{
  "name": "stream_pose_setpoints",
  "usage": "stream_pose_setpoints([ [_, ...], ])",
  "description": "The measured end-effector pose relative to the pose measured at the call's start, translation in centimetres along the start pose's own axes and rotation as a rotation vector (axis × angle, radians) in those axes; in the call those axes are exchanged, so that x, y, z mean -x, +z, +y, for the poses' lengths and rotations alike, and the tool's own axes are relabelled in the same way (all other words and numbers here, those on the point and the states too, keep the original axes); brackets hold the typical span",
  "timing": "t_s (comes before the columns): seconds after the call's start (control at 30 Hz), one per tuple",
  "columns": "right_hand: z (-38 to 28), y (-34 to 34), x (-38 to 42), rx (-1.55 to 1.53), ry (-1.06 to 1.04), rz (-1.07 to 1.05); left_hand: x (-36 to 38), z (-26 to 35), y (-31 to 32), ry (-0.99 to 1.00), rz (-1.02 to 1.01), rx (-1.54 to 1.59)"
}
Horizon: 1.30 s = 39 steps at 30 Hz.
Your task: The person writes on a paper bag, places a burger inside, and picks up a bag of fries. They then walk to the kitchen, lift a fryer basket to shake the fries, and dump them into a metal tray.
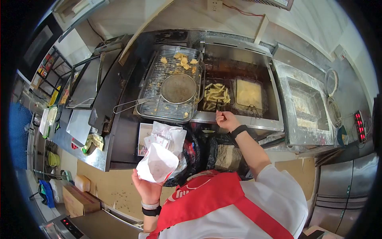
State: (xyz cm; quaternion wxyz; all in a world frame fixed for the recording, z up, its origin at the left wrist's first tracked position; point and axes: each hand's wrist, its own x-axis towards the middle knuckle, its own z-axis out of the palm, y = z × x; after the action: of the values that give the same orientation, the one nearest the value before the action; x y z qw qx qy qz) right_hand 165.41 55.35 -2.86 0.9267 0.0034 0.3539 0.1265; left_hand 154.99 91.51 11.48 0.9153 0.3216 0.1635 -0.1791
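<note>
My left hand (pixel 149 189) holds a white paper bag (pixel 158 163) from below, its mouth open and facing up. My right hand (pixel 227 120) is closed at the front edge of the fryer (pixel 238 120). From its fingers a thin dark piece points at the fries; whether it is a basket handle or tongs I cannot make out. Cut fries (pixel 217 93) lie in a heap in the fryer's left part. Beside them, a second basket (pixel 249 95) sits in pale, foaming oil.
Left of the fryer, a wire rack tray (pixel 153 73) bears fried pieces and a round strainer (pixel 178 88) with a long handle. White paper packaging (pixel 169 131) lies below it. A floury bin (pixel 305 101) stands right of the fryer. A cardboard box (pixel 79 201) is at lower left.
</note>
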Motion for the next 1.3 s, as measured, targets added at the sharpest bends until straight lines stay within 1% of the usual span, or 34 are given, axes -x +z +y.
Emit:
stream_pose_setpoints([
  [0.1,0.4,-0.4,-0.2,-0.012,-0.009,0.022,0.0,-0.1,-0.4,-0.004,-0.009,0.002],
  [0.17,1.0,-0.9,0.0,0.009,0.002,0.007,-0.3,-0.3,-1.5,-0.015,-0.130,0.049],
  [0.2,1.3,-1.3,0.0,0.028,0.016,-0.006,-0.3,-0.4,-1.3,-0.011,-0.133,0.052],
  [0.27,1.7,-2.1,0.0,0.072,0.038,-0.041,0.0,-0.5,-0.8,0.000,-0.064,0.038],
  [0.33,2.5,-1.9,0.1,0.032,-0.115,0.136,0.0,-0.7,-0.7,0.003,-0.066,0.046],
  [0.37,2.0,-3.1,-0.6,0.020,-0.089,0.115,0.0,-0.7,-0.7,0.000,-0.070,0.049],
  [0.4,2.6,-3.1,-0.2,0.029,-0.085,0.112,0.0,-0.8,-0.6,0.010,-0.069,0.053],
  [0.47,3.7,-2.9,1.0,0.069,-0.103,0.029,0.1,-0.9,-0.6,-0.011,-0.103,0.061],
  [0.53,4.3,-3.1,1.6,0.073,-0.057,-0.004,0.1,-1.2,-0.2,-0.007,-0.095,0.077],
  [0.6,5.1,-3.4,2.7,0.123,-0.037,-0.155,0.1,-1.3,-0.4,-0.004,-0.085,0.093],
  [0.63,5.5,-3.9,2.8,0.130,-0.032,-0.154,0.0,-1.5,-0.8,-0.018,-0.094,0.116],
  [0.7,6.4,-5.3,3.3,0.265,-0.139,-0.077,-0.1,-1.7,-1.3,-0.026,-0.103,0.149],
  [0.73,6.4,-6.7,3.1,0.278,-0.137,-0.077,-0.1,-1.8,-1.4,-0.026,-0.128,0.137],
  [0.8,5.4,-10.9,1.6,0.301,-0.035,0.032,0.0,-2.1,-1.6,-0.018,-0.151,0.134],
  [0.83,5.3,-12.4,1.3,0.308,-0.032,0.033,0.1,-2.2,-1.7,-0.023,-0.139,0.132],
  [0.9,5.0,-14.8,1.1,0.400,-0.084,0.153,0.2,-2.3,-1.9,-0.034,-0.126,0.127],
  [0.93,4.8,-15.7,1.0,0.395,-0.086,0.156,0.3,-2.4,-1.9,-0.031,-0.120,0.124],
  [1.0,4.4,-17.6,0.9,0.415,-0.158,0.355,0.4,-2.4,-1.9,-0.041,-0.117,0.116],
  [1.07,3.9,-19.7,0.5,0.430,-0.189,0.351,0.5,-2.3,-1.7,-0.045,-0.144,0.113],
  [1.13,3.8,-20.6,0.6,0.503,-0.229,0.431,0.6,-2.2,-1.4,-0.052,-0.143,0.103],
  [1.17,3.7,-20.9,0.4,0.492,-0.233,0.433,0.6,-2.2,-1.4,-0.047,-0.136,0.100],
  [1.23,3.7,-19.2,0.1,0.594,-0.119,0.004,0.6,-2.2,-1.4,-0.060,-0.126,0.095],
  [1.27,3.8,-17.6,-0.2,0.462,-0.098,-0.034,0.6,-2.2,-1.4,-0.064,-0.113,0.097],
  [1.3,4.6,-14.3,0.7,0.459,-0.170,-0.051,0.6,-2.2,-1.4,-0.069,-0.112,0.096],
])
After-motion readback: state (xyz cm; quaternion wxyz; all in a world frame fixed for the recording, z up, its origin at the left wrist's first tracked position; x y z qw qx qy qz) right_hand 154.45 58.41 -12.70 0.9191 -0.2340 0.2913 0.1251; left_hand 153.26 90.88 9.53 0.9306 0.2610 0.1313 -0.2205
